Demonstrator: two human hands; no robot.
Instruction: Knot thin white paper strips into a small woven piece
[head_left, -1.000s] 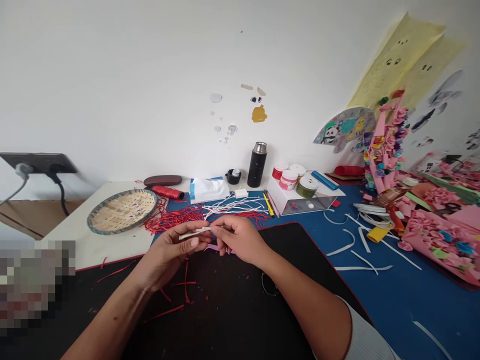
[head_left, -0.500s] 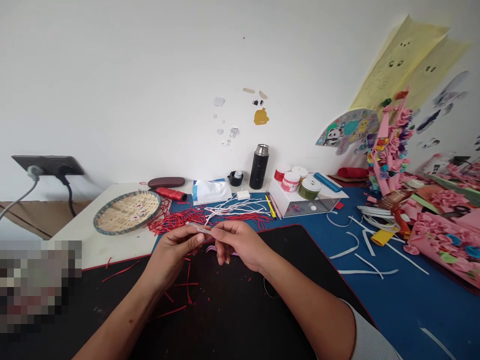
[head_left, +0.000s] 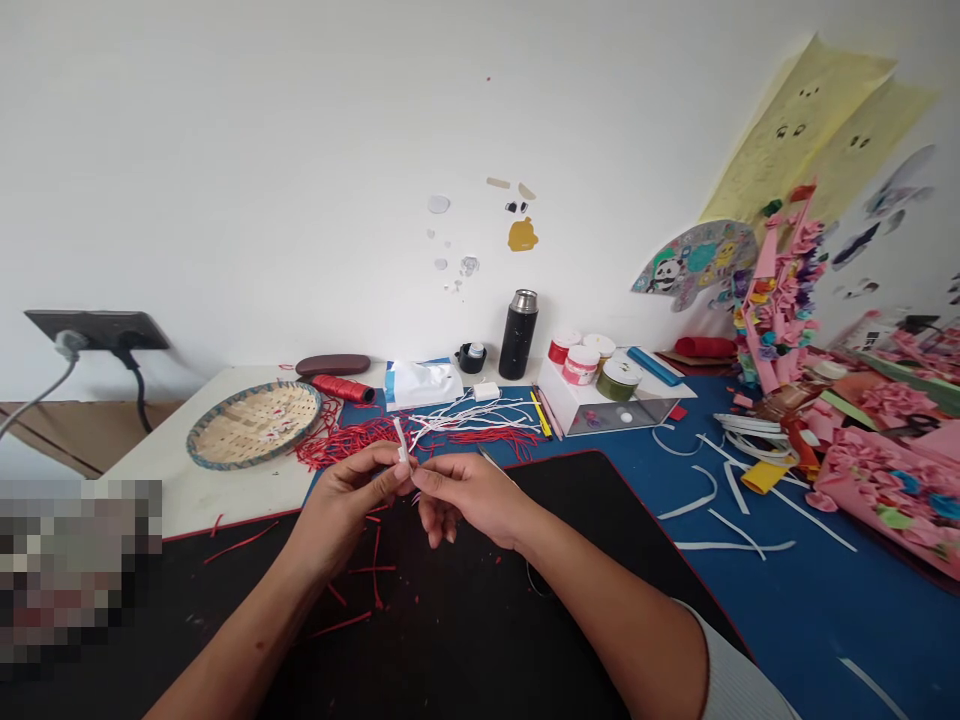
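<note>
My left hand (head_left: 356, 505) is closed in a pinch on a narrow white strip (head_left: 400, 440), which stands up from the fingertips and looks folded near its base. Against the strip's lower end, the thumb and forefinger of my right hand (head_left: 472, 495) are pinched together; its other fingers curl below. Both hands meet above the black mat (head_left: 450, 640). A bit of purple material shows between them, mostly hidden. Behind the hands lie white cords (head_left: 480, 415) and a heap of red cords (head_left: 352, 440).
To the left are a woven basket (head_left: 255, 425) and a red thread spool (head_left: 343, 388). A black flask (head_left: 519, 335) and lidded jars (head_left: 619, 378) stand at the back. White strips (head_left: 735, 546) are scattered on the right, beside pink paper flowers (head_left: 892, 480).
The white strip has gone from lying level between both hands to standing upright and bent at my left fingertips. My right hand has shifted slightly left and down.
</note>
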